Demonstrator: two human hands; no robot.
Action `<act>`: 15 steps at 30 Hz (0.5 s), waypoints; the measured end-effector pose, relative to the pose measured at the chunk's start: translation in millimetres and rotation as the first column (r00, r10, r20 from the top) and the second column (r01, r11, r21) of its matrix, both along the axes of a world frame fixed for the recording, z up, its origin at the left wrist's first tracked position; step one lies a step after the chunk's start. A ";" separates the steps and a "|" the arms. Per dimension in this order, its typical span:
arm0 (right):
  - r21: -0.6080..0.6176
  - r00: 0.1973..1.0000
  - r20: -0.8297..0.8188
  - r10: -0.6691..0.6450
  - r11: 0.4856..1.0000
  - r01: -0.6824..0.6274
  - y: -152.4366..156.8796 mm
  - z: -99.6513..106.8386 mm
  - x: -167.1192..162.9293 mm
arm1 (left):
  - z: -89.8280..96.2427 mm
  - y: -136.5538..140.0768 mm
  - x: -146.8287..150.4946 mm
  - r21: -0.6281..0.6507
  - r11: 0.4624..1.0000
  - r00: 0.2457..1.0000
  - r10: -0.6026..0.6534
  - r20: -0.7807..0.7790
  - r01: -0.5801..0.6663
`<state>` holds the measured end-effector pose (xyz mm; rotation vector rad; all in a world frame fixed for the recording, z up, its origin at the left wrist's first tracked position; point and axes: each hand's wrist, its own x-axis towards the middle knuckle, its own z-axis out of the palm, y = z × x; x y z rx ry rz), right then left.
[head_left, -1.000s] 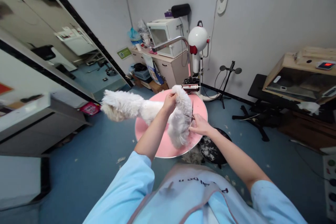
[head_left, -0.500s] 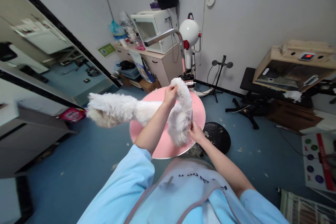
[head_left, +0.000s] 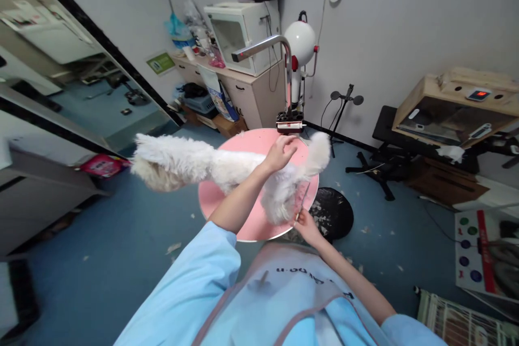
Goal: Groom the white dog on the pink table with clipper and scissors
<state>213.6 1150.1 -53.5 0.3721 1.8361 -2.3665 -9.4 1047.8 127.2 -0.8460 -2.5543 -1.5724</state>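
Observation:
A fluffy white dog (head_left: 233,165) stands on a round pink grooming table (head_left: 259,216), its head toward the left and its raised, bushy tail (head_left: 318,157) at the right. My left hand (head_left: 281,152) is over the dog's hindquarters, fingers apart and holding nothing; whether it touches the coat I cannot tell. Close behind the rear leg, my right hand (head_left: 305,225) grips scissors (head_left: 304,197), their thin blades pointing up and away from me beside the fur. My left forearm hides part of the dog's back and side.
A metal grooming arm (head_left: 290,75) rises at the table's far edge, with a tool holder (head_left: 290,121) at its base. A black round stool (head_left: 334,213) stands to the right, strewn with hair. Beyond are a cabinet (head_left: 263,102) and a wooden box (head_left: 430,111).
My left hand has let go of the dog's tail, which has swung to the right and stands up. My right hand with the scissors has lowered slightly toward me, away from the fur.

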 end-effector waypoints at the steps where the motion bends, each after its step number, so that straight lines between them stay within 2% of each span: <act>1: 0.024 1.000 0.025 -0.005 1.000 0.004 10.5 -13.8 16.7 | -1.5 -10.8 4.8 -0.217 0.976 0.997 -0.010 -0.077 -0.007; 2: 0.054 0.998 0.064 -0.012 0.998 0.009 22.1 -27.7 34.0 | -2.9 -20.7 9.3 -0.424 0.906 0.992 -0.046 -0.118 -0.009; 3: 0.089 0.994 0.111 -0.016 0.996 0.006 34.2 -40.9 51.1 | -4.0 -28.4 13.8 -0.594 0.804 0.987 -0.105 -0.124 0.011; 5: 0.171 0.981 0.186 -0.057 0.985 0.025 57.3 -62.6 81.8 | -7.1 -33.4 23.2 -0.784 0.617 0.964 -0.245 -0.101 0.074; 6: 0.202 0.974 0.211 -0.086 0.978 0.042 67.4 -70.3 94.4 | -9.9 -30.0 28.9 -0.819 0.565 0.944 -0.314 -0.105 0.096; 8: 0.244 0.961 0.239 -0.138 0.967 0.078 83.5 -79.6 112.8 | -20.6 -14.3 44.9 -0.832 0.543 0.892 -0.425 -0.155 0.115; 11: 0.288 0.945 0.253 -0.207 0.949 0.130 98.4 -83.7 126.3 | -53.6 16.4 85.3 -0.807 0.571 0.824 -0.524 -0.214 0.154; 13: 0.327 0.935 0.257 -0.246 0.932 0.156 104.6 -85.2 131.1 | -84.0 30.4 120.8 -0.781 0.568 0.801 -0.578 -0.153 0.260; 15: 0.360 0.931 0.259 -0.258 0.920 0.155 110.2 -87.4 137.0 | -113.0 34.3 154.0 -0.743 0.532 0.800 -0.600 0.008 0.406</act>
